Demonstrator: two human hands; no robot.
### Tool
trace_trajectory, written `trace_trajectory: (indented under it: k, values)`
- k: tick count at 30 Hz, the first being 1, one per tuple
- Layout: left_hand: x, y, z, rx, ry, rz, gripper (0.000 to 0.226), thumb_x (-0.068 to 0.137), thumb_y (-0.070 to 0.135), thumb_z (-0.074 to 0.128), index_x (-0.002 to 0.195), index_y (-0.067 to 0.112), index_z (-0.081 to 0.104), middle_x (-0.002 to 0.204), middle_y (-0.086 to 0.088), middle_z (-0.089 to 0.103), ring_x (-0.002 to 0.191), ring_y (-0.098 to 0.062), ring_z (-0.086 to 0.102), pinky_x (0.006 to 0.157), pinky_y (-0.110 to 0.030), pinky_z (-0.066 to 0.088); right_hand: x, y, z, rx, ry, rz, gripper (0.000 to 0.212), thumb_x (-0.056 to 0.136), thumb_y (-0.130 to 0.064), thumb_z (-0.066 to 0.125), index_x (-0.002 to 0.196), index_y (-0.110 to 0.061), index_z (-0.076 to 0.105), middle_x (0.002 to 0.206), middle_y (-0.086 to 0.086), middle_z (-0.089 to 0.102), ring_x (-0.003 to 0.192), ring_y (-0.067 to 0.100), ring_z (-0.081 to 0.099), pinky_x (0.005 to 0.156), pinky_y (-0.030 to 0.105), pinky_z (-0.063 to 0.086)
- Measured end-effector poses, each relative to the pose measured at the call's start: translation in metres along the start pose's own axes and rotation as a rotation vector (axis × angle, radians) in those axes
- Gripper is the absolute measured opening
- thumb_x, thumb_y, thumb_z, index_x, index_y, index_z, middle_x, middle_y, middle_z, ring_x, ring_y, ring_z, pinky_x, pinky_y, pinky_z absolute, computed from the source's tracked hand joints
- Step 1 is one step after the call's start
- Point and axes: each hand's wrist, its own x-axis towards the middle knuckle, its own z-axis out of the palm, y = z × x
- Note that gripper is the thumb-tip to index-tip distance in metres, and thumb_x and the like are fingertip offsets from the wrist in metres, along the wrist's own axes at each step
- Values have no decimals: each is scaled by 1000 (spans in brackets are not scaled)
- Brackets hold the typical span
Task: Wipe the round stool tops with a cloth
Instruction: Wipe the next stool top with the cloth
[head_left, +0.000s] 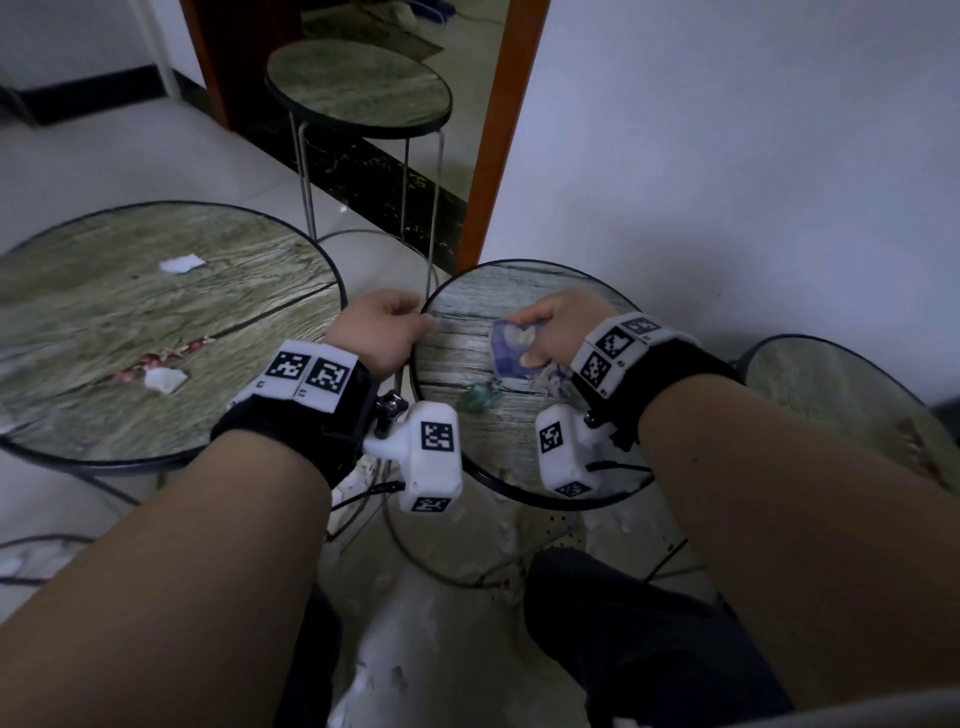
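A small round stool with a wood-grain top stands in the middle of the view. My left hand grips its left rim. On the top, my right hand holds a crumpled blue-and-white cloth against the surface. A greenish scrap lies on this top just in front of the cloth. A larger round stool at the left carries white paper scraps and a reddish smear.
A taller round stool stands in the doorway at the back. Another round top shows at the right, partly behind my right forearm. A white wall is close on the right. White debris litters the floor between my legs.
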Motion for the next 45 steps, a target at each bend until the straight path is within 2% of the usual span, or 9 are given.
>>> trace_trajectory:
  k: [10,13,18,23,26,30,33,38,45]
  values:
    - [7,-2,3,-24,12,-13,41,91,22,58,132,16,54,130,-2,59,117,-19,56,104,-41,42,13,-5,-5,29,19,-39,41,75,-12,76,112,-29,69,98,-6,62,81,7,56,73,18,38]
    - [10,-2,3,-37,15,-23,38,92,18,55,131,16,55,127,-2,60,116,-19,56,105,-40,42,15,-5,-8,44,6,-75,38,77,-17,74,113,-29,68,96,-6,61,66,-4,48,73,17,37]
    - [14,-1,3,-55,11,-27,37,93,15,53,131,14,54,126,-2,61,116,-19,56,106,-39,40,22,-6,-10,74,29,-104,29,79,-26,72,108,-30,70,83,-8,61,61,-8,48,58,14,39]
    - [18,-1,5,-44,8,-25,37,93,17,53,130,15,55,127,-2,61,117,-19,56,106,-39,40,34,-12,-10,33,29,-91,32,78,-23,73,109,-29,70,92,-6,63,80,9,58,77,21,45]
    - [19,-1,6,-48,20,-27,36,92,19,55,128,17,57,125,-1,62,115,-18,57,105,-39,42,41,-15,-12,32,37,-104,33,78,-22,73,110,-29,69,90,-6,63,70,4,55,74,20,43]
    - [20,0,7,-64,32,-35,34,92,19,56,126,16,59,122,-2,63,114,-18,58,104,-38,42,49,-17,-14,-13,35,-107,41,76,-14,76,114,-29,68,98,-8,57,89,11,56,78,20,42]
    - [21,1,7,-64,44,-40,32,92,18,56,124,16,60,120,-4,64,112,-19,59,103,-37,43,54,-17,-14,-9,33,-105,43,75,-11,76,114,-29,68,102,-6,61,91,12,56,79,20,42]
    - [23,1,9,-65,64,-43,30,91,19,57,120,17,63,119,-5,65,111,-20,59,103,-39,44,61,-20,-17,-72,38,-148,47,75,-17,76,120,-28,65,122,-4,63,108,15,58,90,21,45]
    - [24,0,10,-65,84,-57,26,89,19,59,115,17,65,113,-6,67,108,-21,61,101,-39,45,68,-26,-23,-129,42,-204,48,79,-21,73,126,-25,62,131,-2,58,116,15,55,97,22,43]
